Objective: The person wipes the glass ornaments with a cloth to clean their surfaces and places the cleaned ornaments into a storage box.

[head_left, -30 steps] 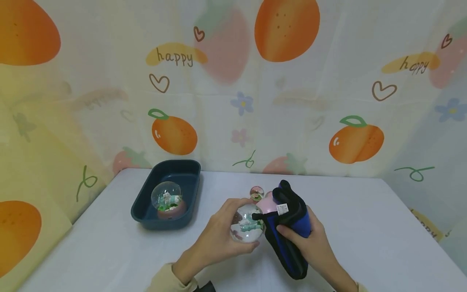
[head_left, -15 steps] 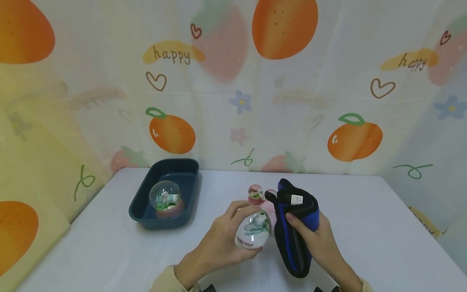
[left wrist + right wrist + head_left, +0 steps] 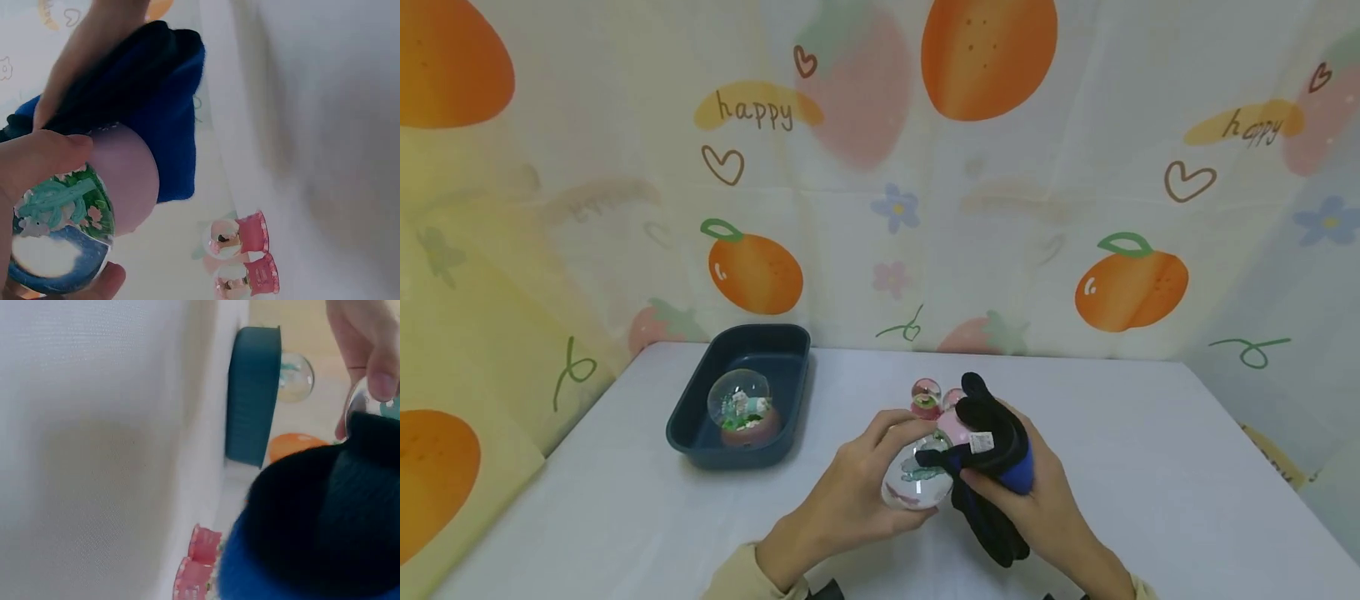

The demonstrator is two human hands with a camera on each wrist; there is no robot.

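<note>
My left hand [image 3: 850, 487] grips a snow globe [image 3: 901, 487] by its clear ball, fingers above and thumb below, over the table. Inside the ball are a turquoise figure and green-and-pink flowers; the globe is tipped so its pink base [image 3: 134, 181] points away to the right. In my right hand [image 3: 1048, 492] is a bunched black-and-blue cloth [image 3: 1000, 442] with a white tag. The cloth lies against the pink base, and one black end overlaps the ball in the head view. In the left wrist view, its blue side [image 3: 172, 131] covers part of the base.
A dark teal tray [image 3: 681, 437] stands at the back left of the white table [image 3: 625, 517], with another snow globe [image 3: 745, 408] inside it. Behind my hands are two small globes [image 3: 253, 234] on red-pink bases. A fruit-print curtain [image 3: 850, 250] hangs along the back.
The cloth moved right, off the ball, then back left over it and the base. My left hand turned the globe slightly, moving it a little to the right. The tray has stayed put.
</note>
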